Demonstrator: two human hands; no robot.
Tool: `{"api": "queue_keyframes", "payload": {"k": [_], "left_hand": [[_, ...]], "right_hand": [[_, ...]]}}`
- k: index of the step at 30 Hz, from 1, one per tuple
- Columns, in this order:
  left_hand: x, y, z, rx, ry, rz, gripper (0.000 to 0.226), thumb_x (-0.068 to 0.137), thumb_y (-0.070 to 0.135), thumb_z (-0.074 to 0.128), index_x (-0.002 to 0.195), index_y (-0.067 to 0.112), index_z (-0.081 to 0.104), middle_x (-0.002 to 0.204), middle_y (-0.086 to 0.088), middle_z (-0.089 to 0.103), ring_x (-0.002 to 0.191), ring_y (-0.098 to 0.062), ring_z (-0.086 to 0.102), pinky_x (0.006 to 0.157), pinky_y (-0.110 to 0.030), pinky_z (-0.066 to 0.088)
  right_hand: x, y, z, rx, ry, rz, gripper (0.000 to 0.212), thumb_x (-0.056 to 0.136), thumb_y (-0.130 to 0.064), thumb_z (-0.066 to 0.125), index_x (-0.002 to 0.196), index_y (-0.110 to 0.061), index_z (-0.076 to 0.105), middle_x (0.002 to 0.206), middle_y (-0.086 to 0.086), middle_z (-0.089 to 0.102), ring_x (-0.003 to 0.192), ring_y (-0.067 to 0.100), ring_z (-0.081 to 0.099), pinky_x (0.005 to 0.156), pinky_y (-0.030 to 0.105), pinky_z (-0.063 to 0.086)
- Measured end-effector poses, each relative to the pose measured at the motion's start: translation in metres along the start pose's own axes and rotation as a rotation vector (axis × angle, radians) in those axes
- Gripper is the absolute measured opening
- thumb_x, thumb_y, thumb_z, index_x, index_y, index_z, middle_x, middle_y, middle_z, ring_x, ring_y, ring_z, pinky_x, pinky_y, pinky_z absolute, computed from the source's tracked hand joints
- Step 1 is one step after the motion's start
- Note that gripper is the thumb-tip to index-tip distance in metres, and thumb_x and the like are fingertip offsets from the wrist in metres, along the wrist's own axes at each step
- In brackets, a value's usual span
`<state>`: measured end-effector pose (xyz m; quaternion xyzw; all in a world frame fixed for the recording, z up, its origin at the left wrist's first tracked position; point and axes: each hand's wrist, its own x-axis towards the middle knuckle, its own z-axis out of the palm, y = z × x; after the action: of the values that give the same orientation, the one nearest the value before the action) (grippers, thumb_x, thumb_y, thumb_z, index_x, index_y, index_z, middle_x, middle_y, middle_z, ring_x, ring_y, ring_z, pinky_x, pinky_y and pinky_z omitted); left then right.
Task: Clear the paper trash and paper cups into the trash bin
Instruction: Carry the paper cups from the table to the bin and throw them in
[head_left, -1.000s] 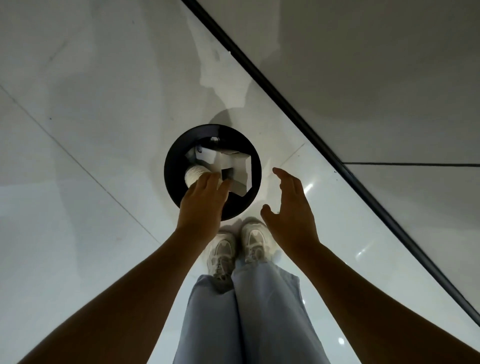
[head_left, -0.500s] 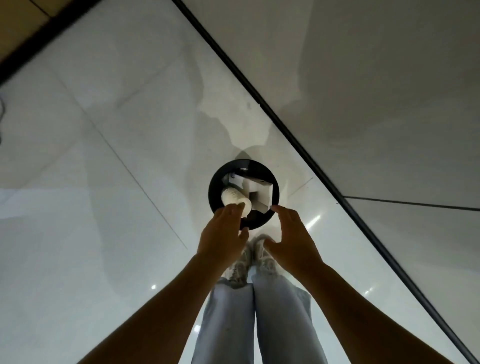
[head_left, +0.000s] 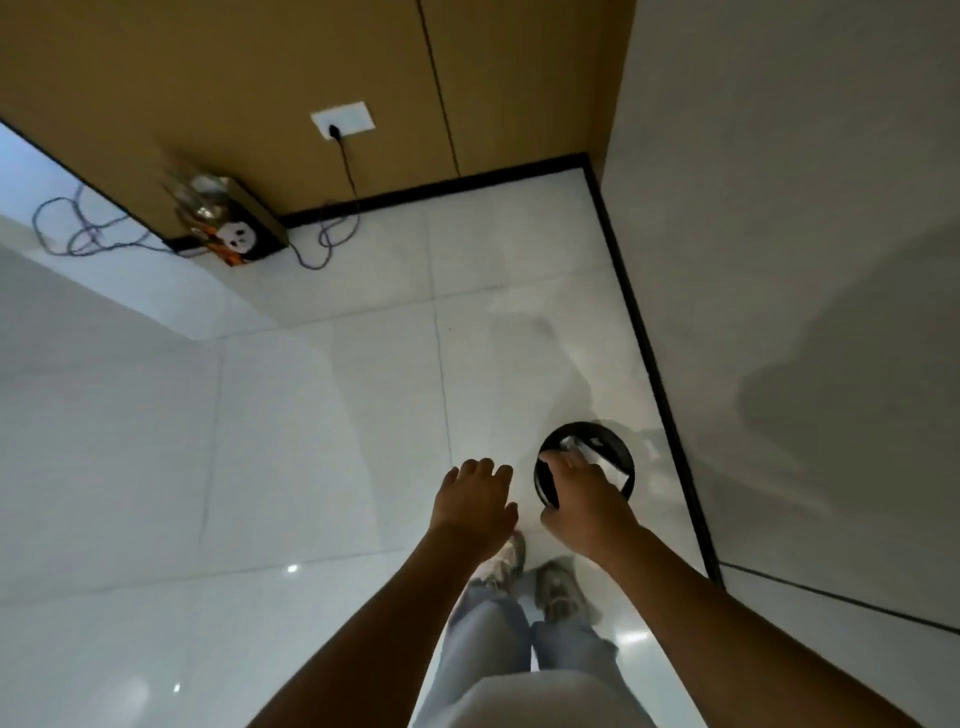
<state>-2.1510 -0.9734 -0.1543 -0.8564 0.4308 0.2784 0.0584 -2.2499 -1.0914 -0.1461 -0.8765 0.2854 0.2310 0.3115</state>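
**Hands over the bin, nothing left in them**

Plainly, both hands were out in front of the person, above the floor (head_left: 311, 441). The right hand (head_left: 584, 506) hung over the near rim of the bin (head_left: 621, 452), fingers loosely bent and reaching in over the opening; I could see nothing held in it. The left hand (head_left: 475, 501) was just beside the bin, off to its left, fingers relaxed and spread a little, also holding nothing.

The bin stood upright near the floor's right edge, close to the black skirting (head_left: 654, 374), its round mouth facing up. White paper (head_left: 574, 446) lay inside, partly hidden by the right hand; whether a cup was among it I could not tell from where I looked.

To my eye the right hand was the nearer one for anything more in the bin, since it was already above the mouth. No other trash was in sight, so the next piece would have to be fetched elsewhere.
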Motion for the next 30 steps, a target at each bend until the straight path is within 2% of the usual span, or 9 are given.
{"api": "queue_keyframes", "payload": {"k": [7, 13, 19, 30], "left_hand": [[-0.116, -0.053, -0.016, -0.202, 0.116, -0.316, 0.046, 0.095, 0.039, 0.044, 0.136, 0.017, 0.044, 0.133, -0.005, 0.050, 0.124, -0.022, 0.046, 0.105, -0.034, 0.037], [-0.232, -0.125, 0.008, -0.380, 0.208, -0.628, 0.045, 0.095, 0.039, 0.043, 0.135, 0.016, 0.045, 0.131, -0.005, 0.051, 0.121, -0.022, 0.046, 0.100, -0.033, 0.040], [-0.357, -0.205, 0.058, -0.514, 0.273, -0.911, 0.045, 0.095, 0.037, 0.043, 0.134, 0.015, 0.045, 0.129, -0.004, 0.052, 0.119, -0.022, 0.047, 0.096, -0.032, 0.041], [-0.587, -0.348, 0.160, -0.744, 0.327, -1.279, 0.048, 0.095, 0.039, 0.045, 0.136, 0.014, 0.043, 0.130, -0.006, 0.050, 0.120, -0.023, 0.046, 0.096, -0.034, 0.043]], "right_hand": [[-0.037, -0.113, 0.000, -0.355, -0.115, -0.355, 0.064, 0.090, -0.022, 0.055, 0.146, -0.022, 0.024, 0.142, 0.007, 0.037, 0.122, 0.028, 0.044, 0.092, 0.036, 0.044], [-0.067, -0.234, 0.043, -0.595, -0.245, -0.583, 0.060, 0.091, -0.020, 0.054, 0.145, -0.022, 0.027, 0.139, 0.008, 0.038, 0.122, 0.028, 0.042, 0.095, 0.038, 0.041], [-0.105, -0.360, 0.133, -0.725, -0.352, -0.790, 0.059, 0.089, -0.020, 0.053, 0.143, -0.021, 0.028, 0.137, 0.008, 0.038, 0.122, 0.029, 0.041, 0.095, 0.038, 0.042], [-0.218, -0.572, 0.336, -0.842, -0.512, -1.059, 0.064, 0.088, -0.023, 0.056, 0.145, -0.023, 0.027, 0.139, 0.007, 0.039, 0.122, 0.028, 0.043, 0.096, 0.038, 0.044]]}}
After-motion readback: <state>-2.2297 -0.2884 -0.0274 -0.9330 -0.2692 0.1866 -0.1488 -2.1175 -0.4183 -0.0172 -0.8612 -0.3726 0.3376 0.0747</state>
